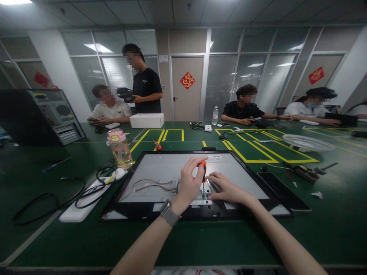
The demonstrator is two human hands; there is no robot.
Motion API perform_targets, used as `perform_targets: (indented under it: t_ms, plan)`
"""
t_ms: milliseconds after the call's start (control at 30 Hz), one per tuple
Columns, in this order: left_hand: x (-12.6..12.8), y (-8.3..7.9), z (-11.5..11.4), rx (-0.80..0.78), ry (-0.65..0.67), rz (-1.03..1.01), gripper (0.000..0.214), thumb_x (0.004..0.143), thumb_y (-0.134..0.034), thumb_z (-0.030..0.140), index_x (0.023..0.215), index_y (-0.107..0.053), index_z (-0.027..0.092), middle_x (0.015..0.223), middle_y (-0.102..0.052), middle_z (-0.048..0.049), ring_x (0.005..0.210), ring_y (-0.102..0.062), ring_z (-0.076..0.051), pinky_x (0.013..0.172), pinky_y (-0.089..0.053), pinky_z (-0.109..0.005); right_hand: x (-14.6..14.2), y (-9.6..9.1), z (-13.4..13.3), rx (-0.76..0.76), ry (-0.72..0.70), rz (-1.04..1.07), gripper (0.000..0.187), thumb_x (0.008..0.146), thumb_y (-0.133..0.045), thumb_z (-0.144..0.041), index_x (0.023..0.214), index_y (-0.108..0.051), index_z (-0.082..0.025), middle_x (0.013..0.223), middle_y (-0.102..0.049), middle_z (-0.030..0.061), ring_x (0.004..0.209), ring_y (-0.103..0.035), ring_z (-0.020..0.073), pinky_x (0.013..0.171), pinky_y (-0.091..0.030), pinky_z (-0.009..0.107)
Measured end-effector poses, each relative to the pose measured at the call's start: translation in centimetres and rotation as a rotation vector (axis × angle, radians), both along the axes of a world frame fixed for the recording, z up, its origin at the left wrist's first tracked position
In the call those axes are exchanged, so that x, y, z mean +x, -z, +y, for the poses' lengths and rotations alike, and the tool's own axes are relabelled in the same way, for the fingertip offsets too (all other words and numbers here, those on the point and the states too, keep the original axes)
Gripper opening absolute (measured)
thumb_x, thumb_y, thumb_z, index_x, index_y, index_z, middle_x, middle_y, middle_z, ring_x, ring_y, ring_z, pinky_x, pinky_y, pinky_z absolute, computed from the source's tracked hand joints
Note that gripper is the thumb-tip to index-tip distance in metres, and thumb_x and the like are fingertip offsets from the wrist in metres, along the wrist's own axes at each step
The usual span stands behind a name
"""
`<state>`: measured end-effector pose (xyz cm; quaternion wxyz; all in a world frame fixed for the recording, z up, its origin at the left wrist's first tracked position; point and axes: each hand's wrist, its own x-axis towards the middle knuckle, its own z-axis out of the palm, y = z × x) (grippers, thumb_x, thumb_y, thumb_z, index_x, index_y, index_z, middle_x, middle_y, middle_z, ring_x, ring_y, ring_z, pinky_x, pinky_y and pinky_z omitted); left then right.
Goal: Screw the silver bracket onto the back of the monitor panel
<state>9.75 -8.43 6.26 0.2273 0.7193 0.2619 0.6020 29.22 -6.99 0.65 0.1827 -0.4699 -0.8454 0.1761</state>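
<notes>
My left hand point(189, 183), with a watch point(169, 214) at its wrist, is closed around the orange and black handle of a screwdriver point(204, 176). The screwdriver stands nearly upright, its tip down at a metal bracket on the back of a flat display panel point(243, 172). Beside the shaft lies my right hand point(225, 189), fingers apart and touching the bracket area. The panel rests flat on the green table, inside a black frame. Thin coloured wires point(155, 186) run leftward from the bracket, partly hidden by my left hand. The screw under the tip is too small to make out.
Left of the panel are a drink bottle point(119, 149), a white power strip point(86, 200) and black cables point(48, 194). A dark flat slab point(282, 191) lies to the right. Behind the panel is a red tool point(157, 145). Several people sit or stand across the table point(183, 244).
</notes>
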Motion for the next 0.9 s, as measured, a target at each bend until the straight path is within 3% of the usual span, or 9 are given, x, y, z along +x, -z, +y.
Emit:
perform_targets:
  t_ms: [200,367,533,667,800,900]
  plan:
    - [0.07,0.16,0.35,0.008,-0.015,0.000,0.027,0.092,-0.046,0.016,0.111,-0.065,0.020,0.108,-0.064,-0.0067,0.102,-0.058,-0.017,0.090,-0.044,-0.031,0.06,0.12,0.06,-0.002,0.000,0.010,0.065,0.072,-0.073,-0.048,0.128,-0.051,-0.022,0.122,-0.049,0.0100,0.114,-0.046,0.0297,0.101,-0.037,0.043]
    - [0.02,0.30,0.35,0.012,-0.063,0.010,0.023,0.088,-0.054,0.019,0.107,-0.066,0.020,0.095,-0.065,-0.0048,0.088,-0.060,-0.016,0.082,-0.046,-0.029,0.03,0.16,0.06,-0.001,-0.001,0.015,0.066,0.072,-0.074,-0.049,0.128,-0.051,-0.022,0.123,-0.048,0.0101,0.114,-0.045,0.0296,0.101,-0.037,0.043]
    - [-0.14,0.25,0.31,-0.010,0.024,0.022,0.030,0.092,-0.042,0.015,0.113,-0.063,0.021,0.103,-0.065,-0.0054,0.094,-0.060,-0.017,0.085,-0.045,-0.029,0.04,0.20,0.10,-0.001,0.005,0.017,0.065,0.071,-0.074,-0.048,0.128,-0.051,-0.025,0.123,-0.048,0.0091,0.114,-0.046,0.0298,0.101,-0.038,0.043]
    - [-0.15,0.27,0.39,0.004,-0.090,0.040,0.023,0.090,-0.050,0.020,0.108,-0.066,0.021,0.095,-0.062,-0.0044,0.087,-0.058,-0.016,0.082,-0.045,-0.029,0.04,0.14,0.10,-0.007,0.002,0.008,0.067,0.071,-0.074,-0.048,0.129,-0.050,-0.023,0.123,-0.048,0.0100,0.114,-0.046,0.0296,0.100,-0.037,0.043]
    - [-0.15,0.37,0.61,-0.030,-0.031,0.016,0.030,0.094,-0.041,0.020,0.115,-0.062,0.021,0.108,-0.062,-0.0069,0.102,-0.057,-0.018,0.091,-0.043,-0.032,0.05,0.04,0.06,-0.012,0.002,0.003,0.066,0.072,-0.074,-0.046,0.129,-0.050,-0.024,0.123,-0.048,0.0096,0.114,-0.045,0.0291,0.101,-0.037,0.042]
    - [-0.13,0.46,0.82,-0.052,-0.049,0.001,0.027,0.092,-0.048,0.022,0.113,-0.064,0.021,0.099,-0.064,-0.0059,0.094,-0.059,-0.018,0.087,-0.045,-0.032,0.05,-0.01,0.04,-0.017,0.004,-0.001,0.067,0.072,-0.074,-0.046,0.130,-0.050,-0.024,0.123,-0.048,0.0094,0.115,-0.045,0.0291,0.101,-0.037,0.041]
